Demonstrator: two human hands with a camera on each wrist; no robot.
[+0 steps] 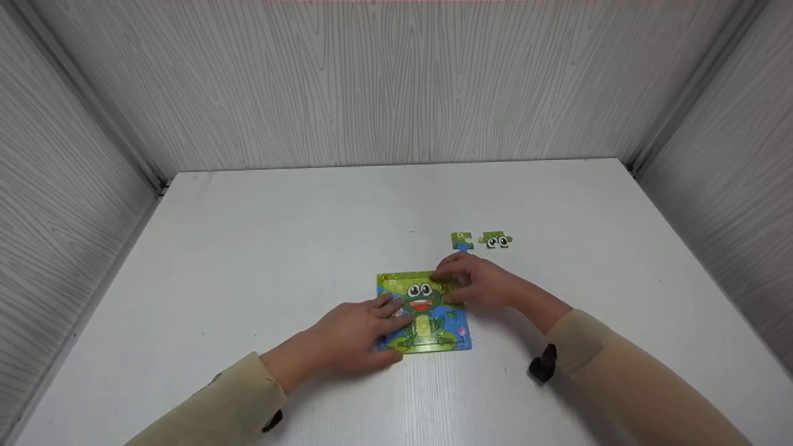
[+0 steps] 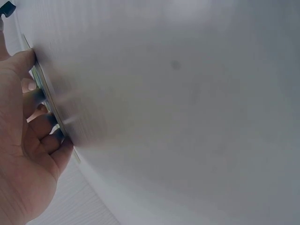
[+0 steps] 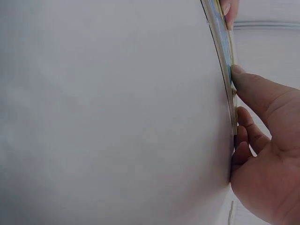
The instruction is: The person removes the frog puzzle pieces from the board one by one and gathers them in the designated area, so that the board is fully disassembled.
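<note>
Evidently mid-assembly, the frog puzzle board (image 1: pixel 433 349): lies flat on a white table (image 1: pixel 297 229) between a person's two hands, its blue-and-green picture partly covered by fingers.
Left hand (image 1: pixel 356 331): fingers spread over the board's left side, thumb at the near edge, apparently steadying it.
Right hand (image 1: pixel 486 282): bent fingers at the far right corner of the board, thumb lower on the right side; whether a piece sits beneath the fingertips cannot be told.
Loose pieces: two lie side by side on the table just beyond the right hand, a green-and-blue piece (image 1: pixel 462 240) and an eyes piece (image 1: pixel 495 240).
Progress: at least those two seem left to fit. Eyes show on the board as well as on the loose piece, suggesting a printed guide beneath; how many pieces are already seated is unclear.
</note>
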